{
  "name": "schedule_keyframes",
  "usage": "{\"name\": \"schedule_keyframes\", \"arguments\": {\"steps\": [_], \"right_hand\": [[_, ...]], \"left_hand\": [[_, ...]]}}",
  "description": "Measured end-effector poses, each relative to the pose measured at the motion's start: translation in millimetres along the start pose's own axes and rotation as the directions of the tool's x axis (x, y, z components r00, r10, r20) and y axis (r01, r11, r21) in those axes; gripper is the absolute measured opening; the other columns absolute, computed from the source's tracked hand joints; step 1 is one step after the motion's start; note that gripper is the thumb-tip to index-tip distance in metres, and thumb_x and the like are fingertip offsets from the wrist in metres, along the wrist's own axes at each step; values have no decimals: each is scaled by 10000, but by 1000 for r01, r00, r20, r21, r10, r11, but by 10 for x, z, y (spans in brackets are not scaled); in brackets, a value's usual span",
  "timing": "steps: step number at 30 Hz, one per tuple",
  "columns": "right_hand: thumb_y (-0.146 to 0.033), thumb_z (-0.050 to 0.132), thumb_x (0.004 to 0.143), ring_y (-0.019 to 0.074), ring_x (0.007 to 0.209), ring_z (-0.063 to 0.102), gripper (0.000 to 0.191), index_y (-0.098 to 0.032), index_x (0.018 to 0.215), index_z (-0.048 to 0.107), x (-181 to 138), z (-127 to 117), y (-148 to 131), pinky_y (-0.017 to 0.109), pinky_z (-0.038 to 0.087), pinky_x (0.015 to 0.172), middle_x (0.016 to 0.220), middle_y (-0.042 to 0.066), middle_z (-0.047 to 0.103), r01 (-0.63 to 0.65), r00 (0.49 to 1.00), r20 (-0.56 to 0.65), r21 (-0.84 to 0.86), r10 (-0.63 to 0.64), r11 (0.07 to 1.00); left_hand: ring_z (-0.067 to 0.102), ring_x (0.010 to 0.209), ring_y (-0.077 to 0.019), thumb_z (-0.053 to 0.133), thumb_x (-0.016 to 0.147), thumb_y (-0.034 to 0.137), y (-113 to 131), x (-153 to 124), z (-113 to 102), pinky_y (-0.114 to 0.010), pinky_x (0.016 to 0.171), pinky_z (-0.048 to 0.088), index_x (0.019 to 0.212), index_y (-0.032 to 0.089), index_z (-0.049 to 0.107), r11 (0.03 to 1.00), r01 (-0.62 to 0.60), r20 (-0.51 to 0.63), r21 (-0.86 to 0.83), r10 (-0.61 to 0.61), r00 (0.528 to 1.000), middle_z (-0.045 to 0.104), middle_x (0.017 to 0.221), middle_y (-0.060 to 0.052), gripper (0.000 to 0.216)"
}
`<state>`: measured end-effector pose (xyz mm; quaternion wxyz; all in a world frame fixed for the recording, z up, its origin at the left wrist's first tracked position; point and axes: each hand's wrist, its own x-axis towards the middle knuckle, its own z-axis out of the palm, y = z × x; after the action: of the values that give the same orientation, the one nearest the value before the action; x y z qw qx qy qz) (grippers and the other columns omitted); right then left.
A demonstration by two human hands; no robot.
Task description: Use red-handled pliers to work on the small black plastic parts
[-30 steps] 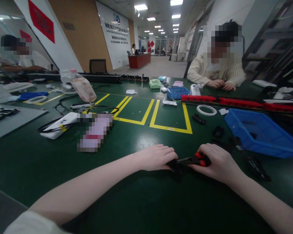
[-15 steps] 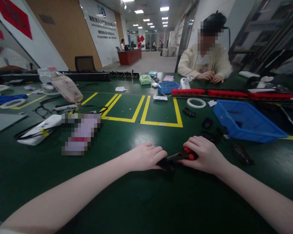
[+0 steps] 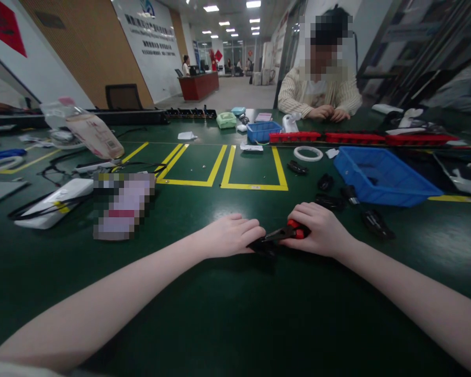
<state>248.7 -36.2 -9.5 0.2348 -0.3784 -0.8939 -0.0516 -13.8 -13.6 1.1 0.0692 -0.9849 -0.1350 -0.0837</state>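
Left hand (image 3: 231,235) lies palm down on the green tabletop (image 3: 235,319), fingers pressed together, with the fingertips bearing on a small black part (image 3: 262,245) and pinning it to the surface. Right hand (image 3: 317,233) is closed around red-handled pliers (image 3: 288,231). The red grips show between thumb and forefinger, and the dark nose points left, reaching the small black part just beside the left fingertips. Whether the nose is clamped on the part cannot be told. Both hands sit close together near the front centre of the tabletop. Loose black parts (image 3: 377,224) lie near the right hand, between it and a blue bin (image 3: 380,180). Further back are yellow tape outlines (image 3: 255,186) and a white tape ring (image 3: 308,153). A co-worker's hands (image 3: 329,112) rest at the far edge.
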Motion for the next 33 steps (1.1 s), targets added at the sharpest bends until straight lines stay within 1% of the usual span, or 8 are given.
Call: {"name": "schedule_keyframes", "arguments": {"steps": [4, 7, 10, 17, 23, 25, 30, 33], "right_hand": [[-562, 623, 847, 169, 653, 522, 384, -204, 735, 539, 15, -15, -14, 312, 397, 603, 709, 41, 589, 6, 1000, 9, -6, -6, 1000], [-565, 616, 849, 163, 647, 515, 390, -204, 730, 526, 24, -18, -11, 306, 393, 601, 702, 35, 581, 12, 1000, 23, -5, -12, 1000], [-564, 616, 847, 168, 659, 516, 387, -203, 737, 529, 24, -17, 0, 309, 388, 607, 712, 38, 584, 11, 999, 38, -9, -11, 1000], [-566, 609, 851, 169, 658, 506, 388, -207, 730, 524, 31, -15, 6, 312, 387, 609, 709, 36, 577, 4, 999, 46, -9, -4, 1000], [-551, 610, 855, 169, 663, 509, 371, -209, 740, 527, 36, -21, 3, 309, 386, 607, 719, 39, 584, 6, 999, 41, -10, -5, 1000], [-556, 612, 852, 170, 662, 510, 375, -209, 741, 524, 35, -17, 6, 310, 385, 606, 716, 38, 582, 5, 999, 40, -10, -5, 1000], [-571, 612, 848, 170, 658, 512, 385, -209, 752, 521, 33, -6, 15, 309, 382, 604, 715, 34, 580, -1, 999, 44, -9, 1, 1000], [-581, 601, 852, 171, 657, 510, 392, -211, 752, 520, 33, -2, 17, 310, 381, 605, 714, 34, 581, -11, 999, 48, -7, 11, 1000]], "left_hand": [[662, 773, -181, 569, 989, 386, -6, -7, 7, -285, 664, 420, 1104, 143, 559, 1000, 1, -15, 9, 0, 1000, 697, 957, -53, 270], [667, 776, -185, 566, 988, 409, -3, -14, 22, -287, 658, 413, 1134, 138, 550, 1000, 0, -31, 15, 0, 1000, 702, 969, -58, 308], [676, 786, -185, 562, 990, 407, 4, -17, 30, -285, 655, 409, 1166, 140, 540, 1000, -6, -38, 21, 6, 999, 705, 960, -56, 321], [689, 796, -170, 602, 969, 393, 16, -13, 11, -275, 643, 419, 1160, 144, 539, 999, 14, -44, 31, -12, 999, 713, 995, -49, 320], [693, 823, -176, 556, 995, 380, 21, -22, 4, -282, 658, 424, 1210, 133, 516, 998, 12, -58, 65, -8, 998, 715, 1015, -63, 330], [691, 818, -184, 564, 992, 369, 29, -30, -2, -288, 645, 409, 1232, 131, 506, 996, -3, -75, 92, 10, 997, 715, 1003, -65, 343], [676, 750, -188, 547, 1000, 303, 66, -47, -14, -304, 616, 386, 1206, 101, 522, 965, -57, -171, 256, 103, 980, 708, 918, -64, 290], [676, 765, -186, 493, 1022, 279, 78, -45, -12, -303, 625, 416, 1196, 94, 536, 964, -56, -172, 259, 104, 980, 709, 937, -75, 257]]}}
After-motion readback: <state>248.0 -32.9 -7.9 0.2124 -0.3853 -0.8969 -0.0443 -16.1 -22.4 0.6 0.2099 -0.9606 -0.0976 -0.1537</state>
